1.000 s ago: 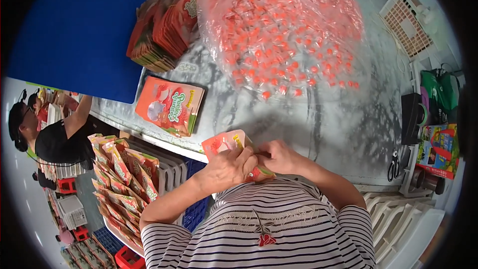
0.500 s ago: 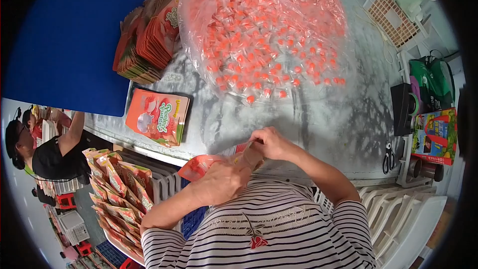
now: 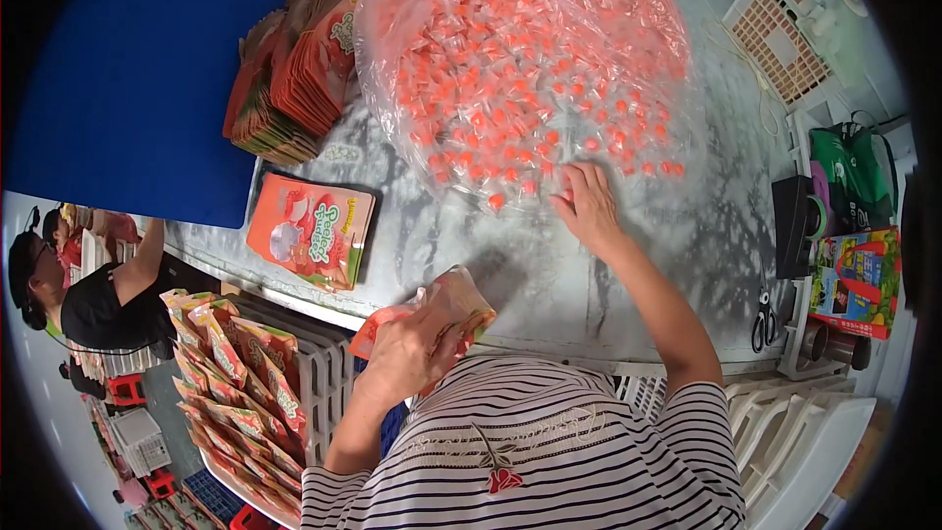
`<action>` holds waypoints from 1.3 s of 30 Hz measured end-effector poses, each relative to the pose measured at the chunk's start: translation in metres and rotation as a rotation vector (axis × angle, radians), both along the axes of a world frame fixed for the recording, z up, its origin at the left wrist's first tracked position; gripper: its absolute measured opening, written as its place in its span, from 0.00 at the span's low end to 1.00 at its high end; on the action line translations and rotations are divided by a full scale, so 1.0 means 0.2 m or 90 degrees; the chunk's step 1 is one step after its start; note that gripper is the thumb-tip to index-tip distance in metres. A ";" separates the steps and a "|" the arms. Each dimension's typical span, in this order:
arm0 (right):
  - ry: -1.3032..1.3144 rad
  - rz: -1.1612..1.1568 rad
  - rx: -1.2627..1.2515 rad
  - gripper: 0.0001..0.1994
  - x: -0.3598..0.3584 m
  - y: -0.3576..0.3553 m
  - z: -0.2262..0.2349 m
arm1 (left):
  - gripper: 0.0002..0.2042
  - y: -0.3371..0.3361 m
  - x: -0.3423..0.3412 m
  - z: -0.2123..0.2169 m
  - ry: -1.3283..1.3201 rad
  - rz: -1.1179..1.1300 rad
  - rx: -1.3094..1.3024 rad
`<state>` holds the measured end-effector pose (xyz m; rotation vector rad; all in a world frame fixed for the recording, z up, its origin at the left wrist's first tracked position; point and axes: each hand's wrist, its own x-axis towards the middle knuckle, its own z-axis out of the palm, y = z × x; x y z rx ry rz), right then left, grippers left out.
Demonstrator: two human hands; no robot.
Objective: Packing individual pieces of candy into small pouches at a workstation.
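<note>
My left hand [image 3: 404,353] is closed around an orange-red printed pouch [image 3: 463,296], held low in front of my striped shirt, over the table's front edge. Out at the near edge of a spread of small wrapped orange-red candies [image 3: 491,118], my right hand [image 3: 592,208] curls its fingers and thumb on a candy, mostly hidden by the fingers. The candies lie in and around a large clear plastic bag [image 3: 628,0]. A flat stack of pouches [image 3: 314,234] rests on the table to the left of both hands.
Bundled pouches [image 3: 294,79] stand beside a blue panel [image 3: 128,69]. Filled pouches [image 3: 235,363] fill a crate at lower left. Scissors [image 3: 763,322], a white basket [image 3: 780,34] and a green bag [image 3: 854,172] are at the right. A co-worker [image 3: 108,304] is at far left.
My right hand has left the pouch and moved forward and right to the candies. The pouch remains in my left hand, which has shifted slightly left.
</note>
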<state>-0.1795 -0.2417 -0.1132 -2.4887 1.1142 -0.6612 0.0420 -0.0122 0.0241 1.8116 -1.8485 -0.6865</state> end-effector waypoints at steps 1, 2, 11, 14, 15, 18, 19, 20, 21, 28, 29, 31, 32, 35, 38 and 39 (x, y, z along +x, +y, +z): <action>-0.011 -0.009 -0.009 0.26 -0.02 0.05 -0.02 | 0.05 0.00 0.01 0.00 0.006 0.009 0.014; -0.021 -0.019 -0.017 0.26 -0.04 0.10 -0.04 | 0.05 0.00 0.01 -0.01 0.012 0.017 0.028; -0.116 0.017 0.037 0.30 0.09 0.15 0.14 | 0.06 -0.02 -0.02 -0.03 0.004 0.003 0.055; -0.135 0.024 0.006 0.31 0.20 0.00 0.13 | 0.06 -0.02 -0.03 0.00 -0.004 0.002 0.041; -0.078 -0.012 -0.005 0.32 0.22 -0.04 0.08 | 0.06 -0.01 -0.03 -0.01 -0.006 0.004 0.038; -0.041 -0.052 -0.003 0.30 0.22 -0.05 0.04 | 0.06 0.02 -0.01 -0.04 0.014 0.028 0.051; -0.058 -0.067 0.009 0.29 0.20 -0.04 0.03 | 0.06 0.02 -0.01 -0.04 0.016 0.034 0.049; -0.056 -0.065 0.012 0.29 0.18 -0.03 0.01 | 0.06 0.02 -0.02 -0.03 0.018 0.038 0.047; -0.076 -0.070 0.020 0.27 0.16 -0.02 0.00 | 0.06 0.02 -0.02 -0.04 0.021 0.038 0.050; -0.112 0.079 0.186 0.28 -0.03 0.14 0.02 | 0.05 -0.01 0.00 -0.08 0.010 -0.013 0.026; -0.110 0.078 0.188 0.28 -0.04 0.19 0.04 | 0.05 -0.01 0.00 -0.08 0.016 -0.008 0.025; 0.017 0.147 0.108 0.36 -0.08 0.29 0.12 | 0.05 -0.01 0.01 -0.09 0.030 -0.011 0.029; 0.043 0.165 0.127 0.42 -0.10 0.33 0.13 | 0.05 -0.01 0.00 -0.09 0.042 -0.017 0.032; 0.123 0.179 0.072 0.42 -0.09 0.45 0.11 | 0.05 0.00 0.00 -0.10 0.022 -0.014 0.028; 0.068 0.189 0.010 0.31 -0.09 0.50 0.03 | 0.05 -0.02 0.01 -0.09 0.005 -0.035 -0.022; 0.047 0.196 -0.003 0.26 -0.09 0.51 -0.01 | 0.05 -0.02 0.01 -0.08 0.003 -0.035 -0.023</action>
